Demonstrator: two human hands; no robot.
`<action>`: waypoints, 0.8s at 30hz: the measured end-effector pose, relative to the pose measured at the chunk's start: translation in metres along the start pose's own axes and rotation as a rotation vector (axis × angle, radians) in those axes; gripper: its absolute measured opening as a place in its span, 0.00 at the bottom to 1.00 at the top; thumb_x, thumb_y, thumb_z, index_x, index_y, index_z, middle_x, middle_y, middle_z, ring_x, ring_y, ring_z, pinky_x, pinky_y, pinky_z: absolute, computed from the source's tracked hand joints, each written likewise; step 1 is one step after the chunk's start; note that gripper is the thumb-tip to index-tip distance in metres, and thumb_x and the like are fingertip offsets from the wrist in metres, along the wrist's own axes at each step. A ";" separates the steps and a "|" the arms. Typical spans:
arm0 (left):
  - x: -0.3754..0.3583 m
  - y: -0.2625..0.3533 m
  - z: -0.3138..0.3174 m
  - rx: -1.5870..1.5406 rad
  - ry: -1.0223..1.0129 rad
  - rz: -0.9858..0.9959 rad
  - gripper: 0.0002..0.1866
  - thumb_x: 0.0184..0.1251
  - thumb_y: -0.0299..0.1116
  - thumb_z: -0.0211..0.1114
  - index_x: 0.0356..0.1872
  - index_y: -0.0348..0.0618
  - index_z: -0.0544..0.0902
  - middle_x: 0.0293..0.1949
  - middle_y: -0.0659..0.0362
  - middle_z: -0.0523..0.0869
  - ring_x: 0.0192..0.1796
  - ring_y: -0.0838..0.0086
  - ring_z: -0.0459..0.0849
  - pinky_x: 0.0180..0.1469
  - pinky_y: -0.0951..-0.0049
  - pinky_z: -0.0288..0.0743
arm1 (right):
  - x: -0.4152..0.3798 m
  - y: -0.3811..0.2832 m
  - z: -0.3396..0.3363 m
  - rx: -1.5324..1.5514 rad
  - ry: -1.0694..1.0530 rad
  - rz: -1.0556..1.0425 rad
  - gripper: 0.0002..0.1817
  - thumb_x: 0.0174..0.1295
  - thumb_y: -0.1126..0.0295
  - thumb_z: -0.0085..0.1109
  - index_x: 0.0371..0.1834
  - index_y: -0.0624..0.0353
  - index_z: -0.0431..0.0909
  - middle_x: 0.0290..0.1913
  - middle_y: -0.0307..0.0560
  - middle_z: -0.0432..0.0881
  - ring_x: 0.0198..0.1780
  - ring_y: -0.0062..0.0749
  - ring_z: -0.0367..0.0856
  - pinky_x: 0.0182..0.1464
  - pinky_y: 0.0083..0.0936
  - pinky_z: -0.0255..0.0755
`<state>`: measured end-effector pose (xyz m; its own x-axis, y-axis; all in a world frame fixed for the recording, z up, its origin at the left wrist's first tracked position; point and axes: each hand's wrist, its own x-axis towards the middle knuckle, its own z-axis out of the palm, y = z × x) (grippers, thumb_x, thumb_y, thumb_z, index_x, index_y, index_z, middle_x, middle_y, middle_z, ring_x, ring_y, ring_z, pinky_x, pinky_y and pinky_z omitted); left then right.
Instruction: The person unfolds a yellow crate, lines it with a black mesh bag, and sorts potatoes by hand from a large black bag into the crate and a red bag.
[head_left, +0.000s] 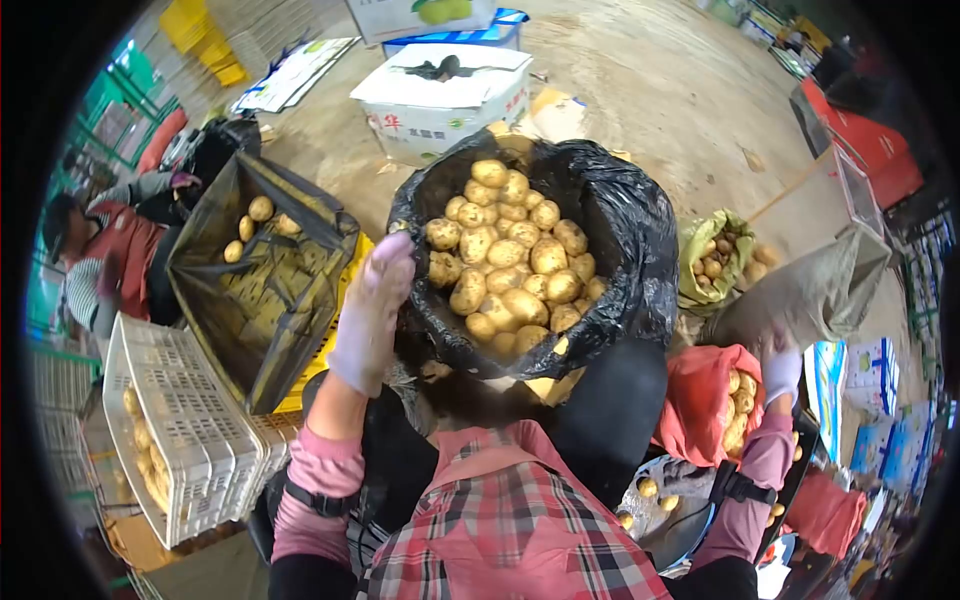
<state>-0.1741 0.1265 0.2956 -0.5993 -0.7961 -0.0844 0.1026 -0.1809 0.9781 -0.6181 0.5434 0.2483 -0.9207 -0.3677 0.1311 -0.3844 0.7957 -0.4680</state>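
A black plastic bag (pixel 630 215) full of potatoes (pixel 505 255) stands in front of me, its mouth wide. My left hand (pixel 375 315), in a pale glove, is held at the bag's left side with fingers stretched out and nothing in it. Off to the right, my right hand (pixel 780 365), gloved too, is beside a red bag (pixel 690 395) that holds more potatoes. Its fingers are blurred, and I cannot make out whether they touch the grey-green sack (pixel 800 290) just beyond.
At left are a dark-lined crate (pixel 265 320) with a few potatoes and a white plastic crate (pixel 190 430). A person (pixel 110 245) sits beyond them. A white carton (pixel 445 105) stands behind the black bag. A yellow-green bag (pixel 715 255) of potatoes is at right.
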 end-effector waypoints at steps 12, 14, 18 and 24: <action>0.033 0.002 -0.018 0.046 0.055 0.044 0.21 0.77 0.34 0.59 0.65 0.37 0.72 0.48 0.62 0.80 0.46 0.84 0.75 0.48 0.80 0.73 | -0.040 -0.339 0.345 -0.571 -0.904 -0.718 0.23 0.59 0.55 0.65 0.53 0.57 0.85 0.53 0.55 0.85 0.55 0.44 0.85 0.55 0.38 0.79; 0.025 0.017 -0.027 0.056 0.030 -0.153 0.22 0.76 0.33 0.59 0.66 0.36 0.71 0.49 0.61 0.80 0.46 0.83 0.76 0.49 0.78 0.75 | -0.046 -0.323 0.373 -0.835 -1.079 -0.639 0.23 0.60 0.55 0.62 0.56 0.55 0.84 0.61 0.53 0.82 0.63 0.46 0.81 0.60 0.41 0.76; 0.023 -0.003 -0.048 0.001 0.082 -0.058 0.22 0.76 0.34 0.60 0.65 0.36 0.71 0.50 0.61 0.80 0.47 0.82 0.76 0.51 0.77 0.75 | -0.077 -0.290 0.371 -0.735 -0.935 -0.882 0.23 0.59 0.55 0.67 0.55 0.55 0.84 0.52 0.51 0.86 0.51 0.42 0.86 0.50 0.36 0.80; 0.015 0.026 -0.050 0.067 0.098 0.006 0.21 0.74 0.35 0.61 0.63 0.37 0.73 0.40 0.63 0.81 0.39 0.84 0.76 0.40 0.78 0.74 | -0.069 -0.283 0.356 -0.459 -1.011 -0.652 0.24 0.61 0.57 0.67 0.57 0.59 0.81 0.47 0.49 0.86 0.45 0.38 0.85 0.43 0.32 0.80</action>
<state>-0.1404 0.0809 0.3098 -0.5177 -0.8504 -0.0939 0.0504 -0.1399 0.9889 -0.4216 0.1726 0.0606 -0.1726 -0.7883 -0.5906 -0.9153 0.3499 -0.1996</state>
